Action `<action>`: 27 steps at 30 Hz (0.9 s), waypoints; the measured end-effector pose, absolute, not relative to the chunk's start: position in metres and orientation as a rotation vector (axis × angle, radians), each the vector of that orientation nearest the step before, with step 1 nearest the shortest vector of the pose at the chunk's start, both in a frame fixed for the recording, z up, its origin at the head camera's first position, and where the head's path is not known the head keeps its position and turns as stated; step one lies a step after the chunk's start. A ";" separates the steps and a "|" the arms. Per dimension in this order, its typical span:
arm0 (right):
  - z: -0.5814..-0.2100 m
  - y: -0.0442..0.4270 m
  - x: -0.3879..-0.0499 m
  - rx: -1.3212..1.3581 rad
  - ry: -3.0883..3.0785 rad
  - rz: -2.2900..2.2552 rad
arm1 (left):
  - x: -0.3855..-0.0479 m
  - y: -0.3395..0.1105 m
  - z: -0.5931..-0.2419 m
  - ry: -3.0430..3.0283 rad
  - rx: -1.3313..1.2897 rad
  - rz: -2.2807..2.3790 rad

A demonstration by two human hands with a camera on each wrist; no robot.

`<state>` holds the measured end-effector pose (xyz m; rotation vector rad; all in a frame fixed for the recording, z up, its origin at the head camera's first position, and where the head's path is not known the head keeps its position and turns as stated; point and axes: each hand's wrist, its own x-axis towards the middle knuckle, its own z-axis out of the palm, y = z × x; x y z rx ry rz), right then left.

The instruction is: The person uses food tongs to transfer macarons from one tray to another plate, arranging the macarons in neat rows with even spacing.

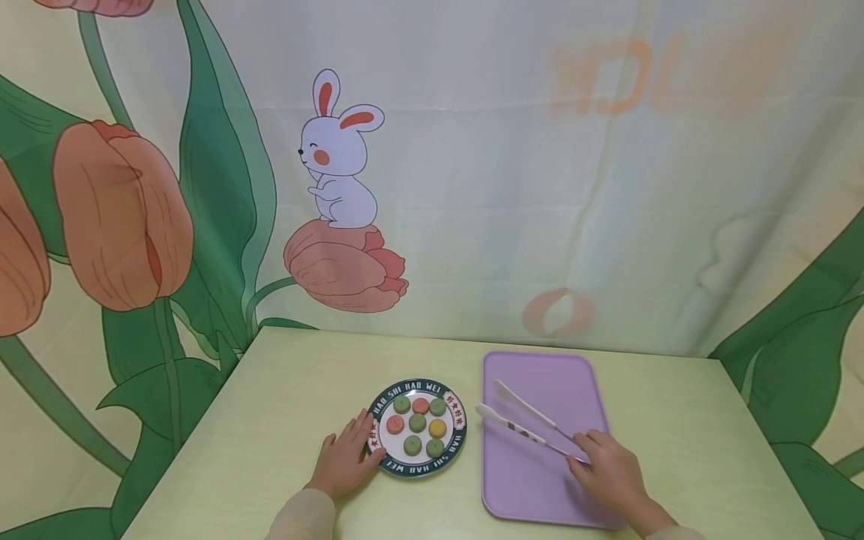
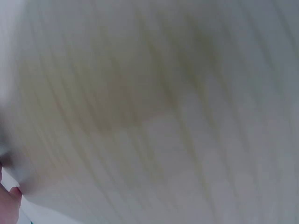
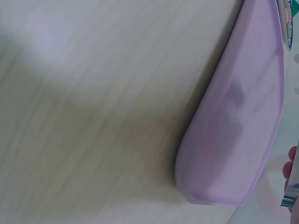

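A round plate (image 1: 461,427) with a dark green lettered rim stands near the middle of the table. On it lie several small round pieces that look like pastries, in green (image 1: 417,423), pink (image 1: 395,424) and yellow (image 1: 437,428). My left hand (image 1: 347,454) rests at the plate's left rim, fingers fairly straight and touching it. My right hand (image 1: 607,469) grips a pair of tongs (image 1: 533,409) with white tips and metal arms. The tongs are spread and hold nothing, above a purple tray (image 1: 540,487). In the right wrist view, fingers (image 3: 288,169) show at the right edge.
The pale wood-grain table (image 1: 223,465) reaches back to a printed curtain (image 1: 472,187) with tulips and a rabbit. The tray (image 3: 224,140) has a raised rim and stands right of the plate, with a narrow gap between them.
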<state>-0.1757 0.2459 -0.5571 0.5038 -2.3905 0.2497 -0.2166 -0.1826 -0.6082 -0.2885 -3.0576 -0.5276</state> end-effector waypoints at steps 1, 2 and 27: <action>-0.557 0.246 -0.175 0.503 -2.385 0.252 | -0.217 -0.183 -0.608 -3.056 -0.291 -0.528; -0.557 0.247 -0.175 0.504 -2.380 0.255 | -0.216 -0.183 -0.607 -3.055 -0.294 -0.530; -0.569 0.271 -0.167 0.313 -2.459 0.289 | -0.217 -0.184 -0.609 -3.051 -0.304 -0.524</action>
